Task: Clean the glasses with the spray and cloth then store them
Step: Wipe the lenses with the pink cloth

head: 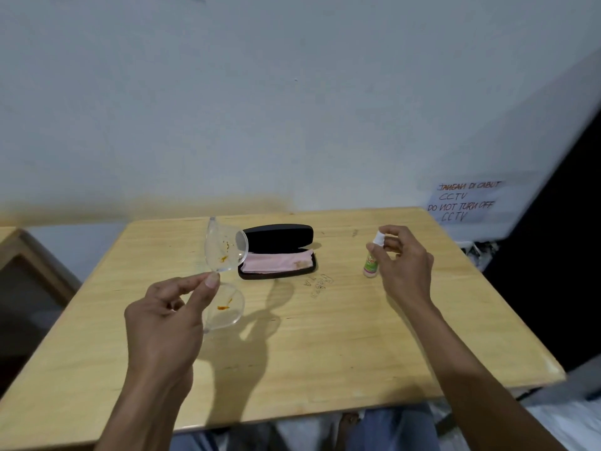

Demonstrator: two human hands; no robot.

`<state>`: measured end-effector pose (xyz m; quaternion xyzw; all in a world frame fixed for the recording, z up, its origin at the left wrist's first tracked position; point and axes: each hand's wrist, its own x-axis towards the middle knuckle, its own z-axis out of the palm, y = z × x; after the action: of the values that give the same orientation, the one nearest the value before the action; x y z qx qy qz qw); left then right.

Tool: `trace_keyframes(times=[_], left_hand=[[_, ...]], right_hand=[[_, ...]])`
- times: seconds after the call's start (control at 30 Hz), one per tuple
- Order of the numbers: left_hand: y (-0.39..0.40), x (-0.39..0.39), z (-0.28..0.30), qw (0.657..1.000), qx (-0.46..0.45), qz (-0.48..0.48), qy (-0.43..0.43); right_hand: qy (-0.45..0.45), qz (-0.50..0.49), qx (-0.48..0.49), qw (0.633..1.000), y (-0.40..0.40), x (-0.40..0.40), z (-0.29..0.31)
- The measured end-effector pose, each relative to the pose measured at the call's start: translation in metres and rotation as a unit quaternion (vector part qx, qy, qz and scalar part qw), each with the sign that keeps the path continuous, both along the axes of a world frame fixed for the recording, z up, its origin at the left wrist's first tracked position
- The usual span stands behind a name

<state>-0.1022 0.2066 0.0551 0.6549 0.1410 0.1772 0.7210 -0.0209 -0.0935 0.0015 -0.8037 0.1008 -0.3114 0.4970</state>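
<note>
The spray bottle (370, 263) label is too small to read, its right side hidden behind the right hand (403, 262), and the glasses (224, 271) bridge behind the left hand's (166, 323) thumb at nine o'clock

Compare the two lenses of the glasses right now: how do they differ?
The upper lens stands clear of the left hand, with small faint orange specks; the lower lens sits partly behind that hand's fingers, with a bolder orange-red smear. The upper lens overlaps the open case in view; the lower shows only table. Both are clear and soiled.
</note>
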Motion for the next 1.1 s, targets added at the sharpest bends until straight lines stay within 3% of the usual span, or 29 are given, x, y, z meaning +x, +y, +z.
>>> trace_keyframes(times=[0.2,0.33,0.43,0.53,0.73,1.1], left_hand=[[0.005,0.001,-0.007,1.000,-0.002,0.007,0.005],[0.007,0.000,-0.008,1.000,0.001,0.019,0.004],[0.011,-0.002,-0.009,1.000,0.005,0.029,0.005],[0.017,-0.004,-0.010,0.999,0.022,0.028,0.005],[0.032,-0.008,-0.012,0.997,0.050,0.049,0.017],[0.050,-0.001,-0.018,0.994,0.078,0.068,0.036]], right_hand=[[0.012,0.009,-0.018,1.000,0.000,0.001,-0.005],[-0.067,-0.060,-0.202,0.975,0.007,-0.006,0.002],[-0.107,0.004,-0.235,0.966,0.034,-0.011,0.006],[-0.028,0.075,-0.189,0.979,0.063,-0.004,-0.002],[0.166,0.070,-0.201,0.963,0.087,0.034,-0.010],[0.221,0.045,-0.283,0.932,0.105,0.062,-0.017]])
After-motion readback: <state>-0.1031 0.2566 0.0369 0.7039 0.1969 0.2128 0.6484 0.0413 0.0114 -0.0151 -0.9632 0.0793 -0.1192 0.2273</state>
